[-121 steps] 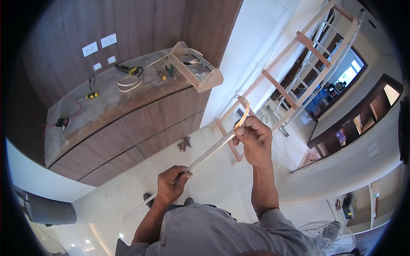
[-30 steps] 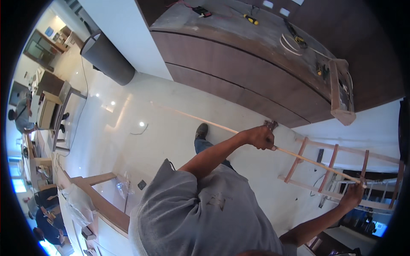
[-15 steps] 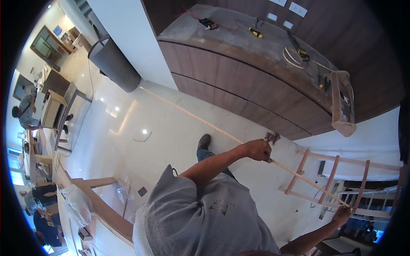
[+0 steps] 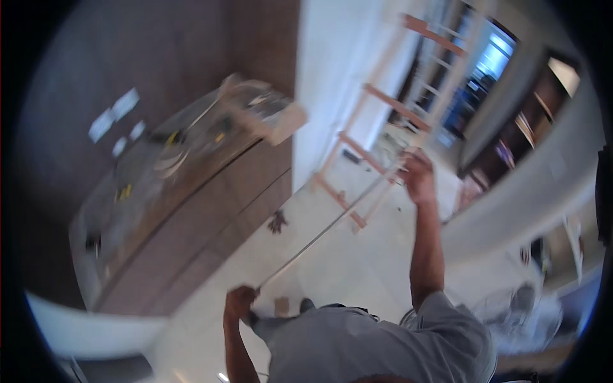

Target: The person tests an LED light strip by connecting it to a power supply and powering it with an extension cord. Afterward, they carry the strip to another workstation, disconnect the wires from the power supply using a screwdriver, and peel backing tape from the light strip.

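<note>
A long thin wooden strip [image 4: 319,235] runs slantwise between my two hands, over the pale floor. My left hand [image 4: 241,301], low at the left, is closed round its near part. Up at the right, my right hand [image 4: 418,173] has its fingers closed on the strip's far portion, in front of a wooden ladder-like frame [image 4: 389,106]. Motion blur softens the fingers and the strip. Any length beyond my left hand is hard to make out.
A brown cabinet [image 4: 211,217] stands at the left, its dusty top holding a wooden box-like piece [image 4: 281,124], a pale coil [image 4: 171,165] and a yellow-and-black tool [image 4: 123,193]. A dark glove-like item [image 4: 278,221] lies on the floor. Clear plastic [image 4: 520,319] lies at the lower right.
My view and body have turned to the right, so the cabinet now appears at the left. The right arm is raised and extended farther forward. Both hands still hold the strip.
</note>
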A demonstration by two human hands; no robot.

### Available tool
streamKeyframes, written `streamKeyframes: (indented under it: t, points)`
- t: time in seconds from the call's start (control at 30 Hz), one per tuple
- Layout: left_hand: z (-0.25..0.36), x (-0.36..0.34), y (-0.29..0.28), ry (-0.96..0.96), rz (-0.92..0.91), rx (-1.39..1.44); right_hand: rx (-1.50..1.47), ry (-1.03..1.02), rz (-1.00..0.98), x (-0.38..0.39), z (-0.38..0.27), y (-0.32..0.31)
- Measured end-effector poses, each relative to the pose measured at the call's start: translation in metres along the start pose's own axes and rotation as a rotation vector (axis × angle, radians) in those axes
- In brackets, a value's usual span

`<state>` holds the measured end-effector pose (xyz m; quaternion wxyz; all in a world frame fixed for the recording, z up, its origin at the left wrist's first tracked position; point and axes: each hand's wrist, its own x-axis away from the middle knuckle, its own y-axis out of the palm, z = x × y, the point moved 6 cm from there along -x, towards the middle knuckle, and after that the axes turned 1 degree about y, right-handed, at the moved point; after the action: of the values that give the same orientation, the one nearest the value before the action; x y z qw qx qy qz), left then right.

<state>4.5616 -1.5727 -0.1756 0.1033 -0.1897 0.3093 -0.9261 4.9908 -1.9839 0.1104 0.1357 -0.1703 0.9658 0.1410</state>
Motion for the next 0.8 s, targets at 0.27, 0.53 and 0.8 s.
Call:
streamKeyframes:
  t: [0.27, 0.53, 0.8]
  points:
    - [-0.045, -0.012, 0.061, 0.218, -0.013, 0.553, -0.272, -0.152, -0.106, 0.046, -0.126, 0.064]
    - [-0.078, -0.008, 0.064, 0.217, -0.032, 0.407, -0.058, -0.261, -0.006, 0.058, -0.14, 0.073]
    - [-0.044, 0.016, 0.071, -0.052, -0.286, 0.679, 0.066, -0.269, 0.13, 0.057, -0.151, 0.066]
